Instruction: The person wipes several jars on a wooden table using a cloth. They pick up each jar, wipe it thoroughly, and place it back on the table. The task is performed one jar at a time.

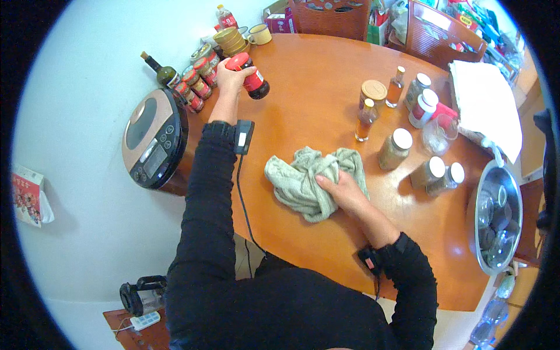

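My left hand [232, 78] is closed around a dark glass jar [253, 81] with a red lid and red label, tilted, near the wall end of the wooden table. Beside it stand several red-lidded jars [201, 87] and a stack of yellow bowls [231, 40]. At the middle of the table a bunched light green cloth [302, 183] lies under my right hand [341, 188], whose fingers are sunk into its folds; the thumb rests on top. Whether the cloth covers anything cannot be seen.
A rice cooker [153, 135] and a green bottle [164, 74] stand at the left. On the right are white-lidded jars [395, 149], small amber bottles [364, 122], a glass pitcher [439, 135] and a steel basin [473, 218] holding glassware. A black cable [243, 197] crosses the near edge.
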The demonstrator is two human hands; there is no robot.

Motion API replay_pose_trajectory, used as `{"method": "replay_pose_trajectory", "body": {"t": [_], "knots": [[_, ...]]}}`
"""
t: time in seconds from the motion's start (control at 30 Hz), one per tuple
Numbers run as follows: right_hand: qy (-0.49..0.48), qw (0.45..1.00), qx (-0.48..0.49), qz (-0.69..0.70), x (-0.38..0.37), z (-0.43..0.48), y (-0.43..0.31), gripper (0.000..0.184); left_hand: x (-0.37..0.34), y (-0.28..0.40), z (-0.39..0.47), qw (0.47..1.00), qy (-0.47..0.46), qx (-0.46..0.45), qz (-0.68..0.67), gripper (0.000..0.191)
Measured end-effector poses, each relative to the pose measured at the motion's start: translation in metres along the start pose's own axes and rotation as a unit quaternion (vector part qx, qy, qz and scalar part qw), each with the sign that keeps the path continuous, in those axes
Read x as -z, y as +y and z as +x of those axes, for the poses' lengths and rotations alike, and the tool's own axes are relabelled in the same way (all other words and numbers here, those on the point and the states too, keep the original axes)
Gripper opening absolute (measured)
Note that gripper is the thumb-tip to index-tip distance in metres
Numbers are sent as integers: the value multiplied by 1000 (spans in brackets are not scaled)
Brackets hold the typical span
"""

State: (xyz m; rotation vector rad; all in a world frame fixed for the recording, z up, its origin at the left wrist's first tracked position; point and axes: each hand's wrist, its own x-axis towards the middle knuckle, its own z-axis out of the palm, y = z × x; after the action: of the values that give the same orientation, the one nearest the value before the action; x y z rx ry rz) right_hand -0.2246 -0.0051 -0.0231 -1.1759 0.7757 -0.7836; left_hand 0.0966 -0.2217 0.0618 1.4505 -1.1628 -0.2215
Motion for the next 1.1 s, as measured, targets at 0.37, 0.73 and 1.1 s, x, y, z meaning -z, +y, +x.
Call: {"method": "replay_pose_trajectory", "body": {"t": [0.37, 0.73, 1.1], "knots": [[35, 997, -63, 29, -6, -5, -8, 31, -16, -83, 78, 975, 88, 85, 184, 84], [104, 990, -86, 37, -15, -8, -8, 32, -17, -100, 93, 958, 230, 37, 166, 84], [123, 988, -87, 21, -20, -8, -16, 30, -66, -156, 65, 854, 184, 323, -363, 96]]}}
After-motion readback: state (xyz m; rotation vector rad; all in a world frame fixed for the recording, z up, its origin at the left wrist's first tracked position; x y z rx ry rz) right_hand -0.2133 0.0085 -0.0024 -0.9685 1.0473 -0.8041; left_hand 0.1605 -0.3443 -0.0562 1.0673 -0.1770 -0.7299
